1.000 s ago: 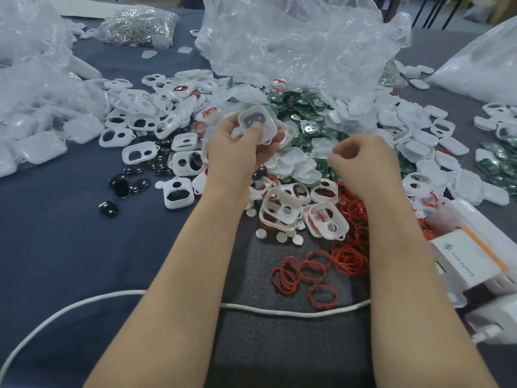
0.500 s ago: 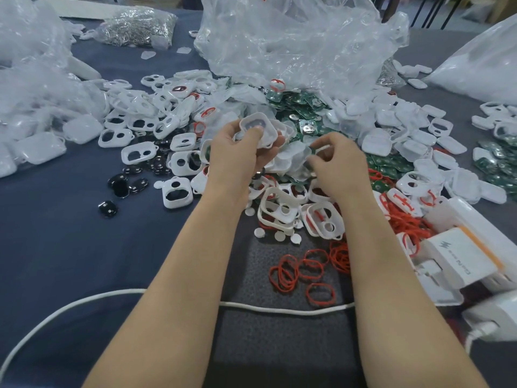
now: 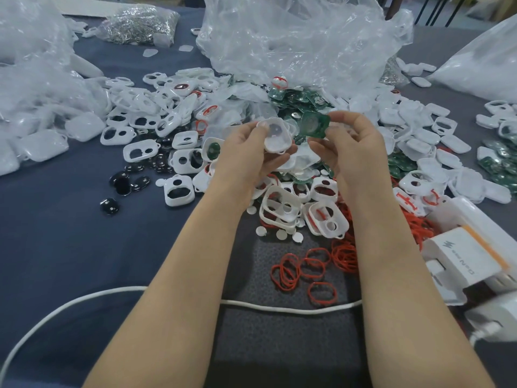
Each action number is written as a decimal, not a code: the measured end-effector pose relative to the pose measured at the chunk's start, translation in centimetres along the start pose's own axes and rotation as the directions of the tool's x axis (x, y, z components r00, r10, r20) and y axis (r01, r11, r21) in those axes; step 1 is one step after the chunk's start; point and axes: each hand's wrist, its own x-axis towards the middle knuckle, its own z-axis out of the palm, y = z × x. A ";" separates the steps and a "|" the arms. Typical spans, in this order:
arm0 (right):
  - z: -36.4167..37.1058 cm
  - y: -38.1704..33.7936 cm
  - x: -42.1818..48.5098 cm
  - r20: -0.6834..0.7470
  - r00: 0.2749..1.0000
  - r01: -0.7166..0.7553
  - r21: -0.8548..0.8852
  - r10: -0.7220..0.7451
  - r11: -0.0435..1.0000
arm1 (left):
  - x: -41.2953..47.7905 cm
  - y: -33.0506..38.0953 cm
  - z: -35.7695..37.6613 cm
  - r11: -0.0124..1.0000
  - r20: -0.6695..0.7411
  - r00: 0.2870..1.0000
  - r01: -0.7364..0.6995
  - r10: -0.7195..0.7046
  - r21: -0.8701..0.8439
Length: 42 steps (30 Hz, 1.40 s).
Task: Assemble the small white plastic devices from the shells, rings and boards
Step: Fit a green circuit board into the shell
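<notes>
The white shell [image 3: 275, 135] lies hollow side up in the left hand [image 3: 246, 158], fingers gripping its edges above the table [image 3: 56, 247]. The right hand [image 3: 356, 148] pinches a green board [image 3: 314, 125] just beside it. The board likely needs squaring to the shell's outline and seating flat. Red rings [image 3: 303, 266] lie near, and the loose shells [image 3: 282, 204] heaped beneath would swallow a dropped part.
</notes>
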 end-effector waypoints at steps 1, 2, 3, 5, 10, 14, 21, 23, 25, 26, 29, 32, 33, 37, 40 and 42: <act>-0.1 -0.1 0.0 0.020 1.000 0.015 0.008 -0.015 1.000 | 0.0 0.0 0.1 1.000 0.011 1.000 0.022 -0.022 -0.003; -0.2 -0.2 0.1 0.045 0.998 0.042 -0.008 -0.042 0.999 | 0.0 0.1 0.1 0.999 0.020 0.999 0.042 -0.042 0.000; -0.2 -0.3 0.0 0.071 0.995 0.078 -0.041 -0.074 0.996 | 0.0 0.1 0.1 0.998 0.029 0.998 0.059 -0.059 0.007; -0.2 -0.4 -0.1 0.113 0.983 0.161 -0.130 -0.147 0.978 | 0.0 0.1 0.1 0.996 0.043 0.995 0.084 -0.085 0.024; 0.1 -0.8 -0.5 0.207 0.942 0.325 -0.349 -0.266 0.879 | -0.1 0.0 0.2 0.993 0.099 0.990 0.089 -0.096 0.080; 0.1 -0.9 -0.6 0.270 0.927 0.358 -0.437 -0.260 0.825 | -0.5 0.1 0.3 0.991 0.120 0.986 0.111 -0.119 0.076; 0.1 -0.6 -0.5 0.329 0.920 0.367 -0.530 -0.213 0.765 | -0.4 -0.1 0.4 0.983 0.150 0.982 0.088 -0.113 0.163; 0.1 -0.6 -0.5 0.337 0.920 0.363 -0.534 -0.202 0.764 | -0.4 -0.1 0.3 0.983 0.176 0.980 0.066 -0.097 0.171; 0.2 -0.6 -0.5 0.343 0.919 0.364 -0.541 -0.196 0.758 | -0.4 -0.2 0.3 0.980 0.195 0.977 0.050 -0.088 0.190; 0.2 -0.6 -0.5 0.343 0.919 0.366 -0.548 -0.197 0.752 | -0.3 -0.2 0.2 0.979 0.203 0.975 0.045 -0.086 0.198; 0.3 -0.4 -0.5 0.329 0.922 0.366 -0.570 -0.204 0.736 | -0.3 -0.3 0.2 0.976 0.215 0.973 0.034 -0.081 0.214; 0.5 -0.1 -0.5 0.310 0.925 0.369 -0.593 -0.220 0.716 | -0.3 -0.4 0.2 0.977 0.218 0.973 0.028 -0.076 0.213; 0.6 0.0 -0.4 0.303 0.925 0.372 -0.598 -0.230 0.710 | -0.3 -0.4 0.2 0.978 0.216 0.973 0.030 -0.075 0.207; 0.7 0.2 -0.3 0.285 0.920 0.390 -0.616 -0.268 0.684 | -0.2 -0.4 0.2 0.982 0.217 0.973 0.031 -0.072 0.185; 0.9 0.4 -0.3 0.274 0.918 0.398 -0.627 -0.288 0.670 | -0.2 -0.3 0.1 0.986 0.217 0.974 0.028 -0.064 0.165; 1.0 0.5 -0.3 0.267 0.915 0.402 -0.633 -0.301 0.661 | -0.2 -0.4 0.0 0.989 0.215 0.975 0.032 -0.062 0.143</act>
